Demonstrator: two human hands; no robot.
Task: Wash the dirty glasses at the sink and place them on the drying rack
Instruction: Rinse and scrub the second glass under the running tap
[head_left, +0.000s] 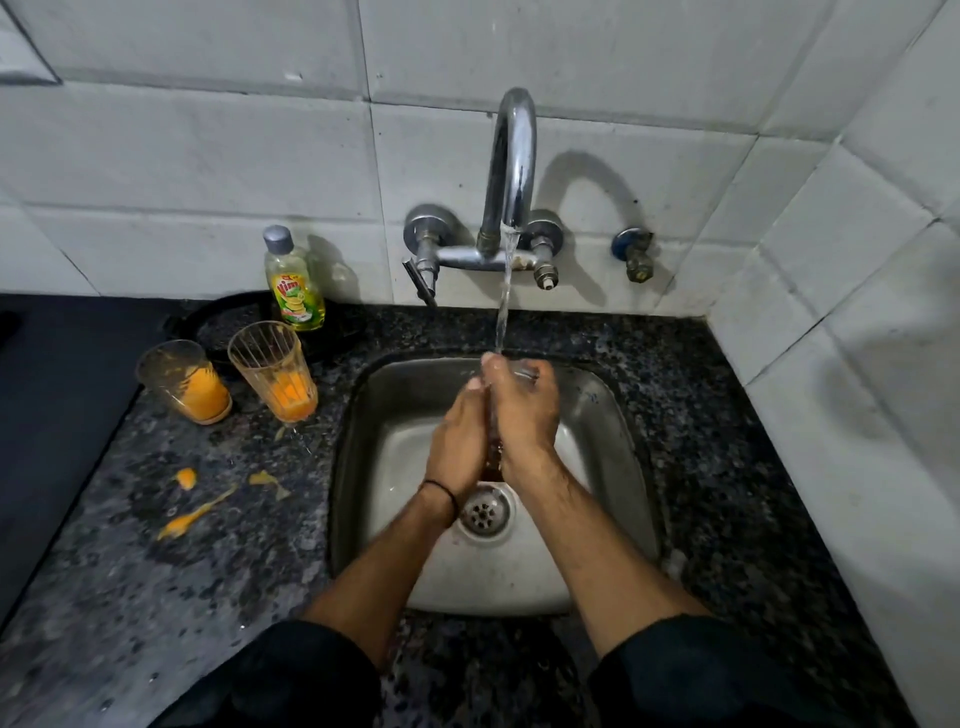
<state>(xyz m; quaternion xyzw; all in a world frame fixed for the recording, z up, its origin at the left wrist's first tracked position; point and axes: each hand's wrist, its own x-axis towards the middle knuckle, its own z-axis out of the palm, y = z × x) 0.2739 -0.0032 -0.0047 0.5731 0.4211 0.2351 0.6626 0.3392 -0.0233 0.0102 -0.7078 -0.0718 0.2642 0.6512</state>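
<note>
Glasses wait dirty on the counter (208, 571), near its back edge and just beside the left rim of the sink (358, 395). There is a plain glass (182, 382) and, close on its right, a ribbed glass (272, 371), both upright, each with orange remains in the bottom. Behind them, against the wall, stands a soap bottle (293, 286), and orange spills (187, 478) lie on the counter nearer to its front edge. The person holds both hands under the water stream (504, 301) that runs from the tap (511, 166). The left hand (460, 441) and the right hand (527, 415) are pressed together, palm toward palm, above the drain (484, 514). Something clear glints at the fingertips and something dark shows between the palms, but I cannot tell whether the hands grasp a glass there or only rub each other. I judge the step to be rinsing, early in the washing, with the two glasses on the counter untouched. The next move, I think, calls for a wet hand to reach over the left rim and take one glass firmly, because it will be slippery, then bring it under the stream with some soap. No drying rack is in view.
</note>
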